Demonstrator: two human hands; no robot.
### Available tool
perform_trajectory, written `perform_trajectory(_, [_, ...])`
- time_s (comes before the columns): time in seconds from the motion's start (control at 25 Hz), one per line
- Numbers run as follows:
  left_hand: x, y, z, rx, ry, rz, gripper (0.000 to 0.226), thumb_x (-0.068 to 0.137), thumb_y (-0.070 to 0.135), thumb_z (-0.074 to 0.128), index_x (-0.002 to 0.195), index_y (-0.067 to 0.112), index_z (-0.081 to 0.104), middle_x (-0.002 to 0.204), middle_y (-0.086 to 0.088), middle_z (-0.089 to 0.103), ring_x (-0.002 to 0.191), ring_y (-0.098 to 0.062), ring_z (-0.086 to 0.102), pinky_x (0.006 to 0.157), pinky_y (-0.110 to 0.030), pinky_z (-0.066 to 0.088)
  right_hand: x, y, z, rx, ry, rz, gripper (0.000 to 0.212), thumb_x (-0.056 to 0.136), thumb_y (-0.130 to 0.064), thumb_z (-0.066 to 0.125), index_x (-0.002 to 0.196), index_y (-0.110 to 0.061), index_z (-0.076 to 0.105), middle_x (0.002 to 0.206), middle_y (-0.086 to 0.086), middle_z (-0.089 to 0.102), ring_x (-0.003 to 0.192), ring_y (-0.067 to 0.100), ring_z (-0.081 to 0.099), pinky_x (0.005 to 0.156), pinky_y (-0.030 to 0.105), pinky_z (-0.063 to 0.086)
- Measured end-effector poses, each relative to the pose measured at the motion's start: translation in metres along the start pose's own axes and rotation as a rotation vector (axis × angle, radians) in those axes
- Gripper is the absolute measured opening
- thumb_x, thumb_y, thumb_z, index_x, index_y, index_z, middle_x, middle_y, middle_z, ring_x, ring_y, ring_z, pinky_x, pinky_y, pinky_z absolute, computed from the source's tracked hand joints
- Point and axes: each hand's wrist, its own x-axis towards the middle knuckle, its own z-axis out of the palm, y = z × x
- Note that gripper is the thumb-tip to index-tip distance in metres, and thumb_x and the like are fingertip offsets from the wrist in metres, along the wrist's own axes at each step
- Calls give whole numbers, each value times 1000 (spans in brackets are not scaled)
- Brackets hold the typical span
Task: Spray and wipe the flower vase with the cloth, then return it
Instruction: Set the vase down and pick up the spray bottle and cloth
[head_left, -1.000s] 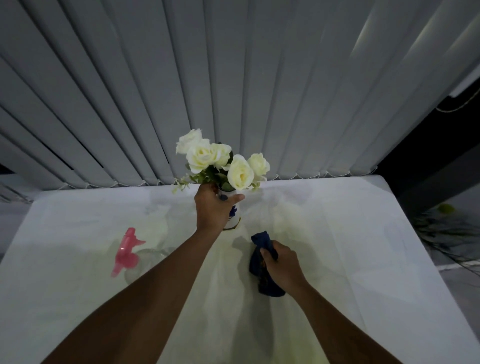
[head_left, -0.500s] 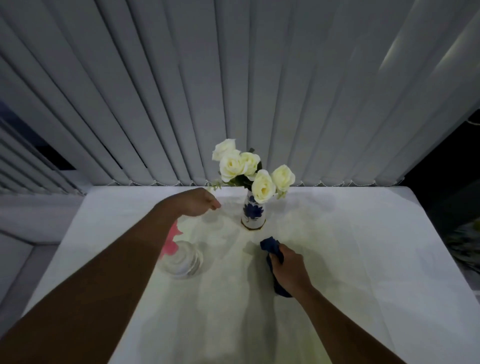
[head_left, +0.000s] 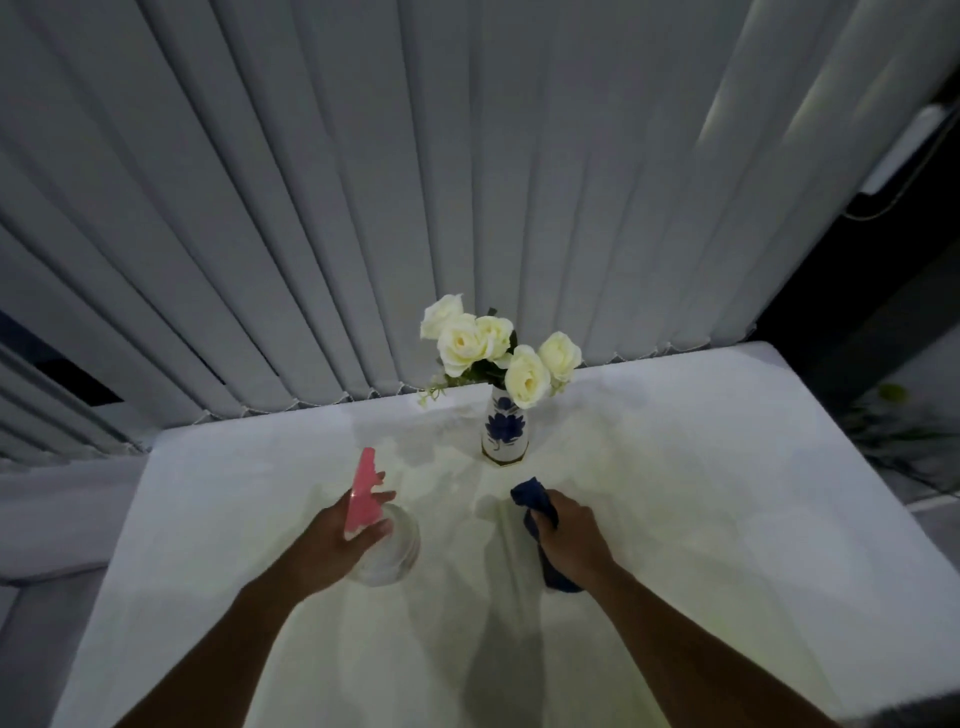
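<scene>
Our left hand (head_left: 340, 540) closes around the pink-topped spray bottle (head_left: 376, 525), seemingly not yet lifted, while our right hand (head_left: 571, 535) grips the blue cloth (head_left: 530, 493), so we should aim its nozzle squarely at the vase (head_left: 505, 428) standing just beyond both hands.

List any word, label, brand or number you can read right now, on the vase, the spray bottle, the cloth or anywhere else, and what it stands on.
None: no readable text anywhere in this view.
Vase: only a painted blue flower pattern, no writing.
Spray bottle, in the left hand: clear body and pink head, no label visible.
Cloth, bunched in the right hand: plain dark blue, no tag showing.
</scene>
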Motion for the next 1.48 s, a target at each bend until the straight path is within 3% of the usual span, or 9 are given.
perform_trajectory(0.24, [14,42,36,125,20,150,55,96,20,64,147,27,45,106,34,68,102,-3,69,100,-39,50,-38,21,-35,67,90,32,22,102,-18,47,117,-12,63,106,7,71,85,12,55,67,16,37])
perform_trajectory(0.44, [41,134,120,88,-256,356,77,86,47,65,154,50,29,123,30,64,113,-6,64,96,-15,44,-102,93,-106,196,315,138,20,101,-13,47,109,-1,61,100,20,71,88,30,66,67,20,41])
perform_trajectory(0.56, [43,211,214,74,-380,526,85,91,12,72,157,37,24,134,3,63,106,13,60,93,5,32,-157,156,-157,325,495,259,14,100,-13,50,107,-10,62,107,21,69,93,22,65,76,22,43])
perform_trajectory(0.72, [19,295,337,86,-567,734,84,99,13,60,155,53,11,141,5,57,114,-3,63,92,-14,46,-237,241,-203,424,833,303,26,94,10,52,97,-7,71,98,-24,72,89,-25,60,80,1,41])
perform_trajectory(0.88, [-24,356,456,85,-813,804,92,98,15,62,146,71,6,129,21,61,109,4,65,96,-20,52,-321,340,-224,298,955,461,33,85,9,53,82,-20,68,90,-26,70,85,-15,61,79,21,48])
perform_trajectory(1.04, [-60,381,547,113,-930,765,95,93,-3,62,150,56,15,115,-5,69,91,4,63,83,-2,44,-381,415,-216,154,896,766,51,89,3,56,127,-30,65,136,9,62,125,26,59,107,44,46])
perform_trajectory(1.16, [-81,386,596,128,-899,745,88,89,-16,60,150,38,26,95,15,58,82,11,57,81,2,41,-408,441,-199,59,596,882,56,99,-19,52,152,-31,36,162,15,27,146,34,33,120,42,29])
perform_trajectory(1.32, [-91,383,628,95,-872,571,66,90,-20,58,146,11,43,86,16,52,75,4,58,74,2,43,-414,442,-163,-11,260,838,77,91,-66,42,157,-35,17,168,10,-4,154,34,1,122,49,13])
perform_trajectory(1.48, [-89,375,640,89,-854,511,61,90,-16,62,145,6,50,87,8,58,78,21,59,77,2,42,-405,450,-151,-123,337,869,58,97,-58,28,152,-39,30,168,11,6,153,33,13,120,51,18])
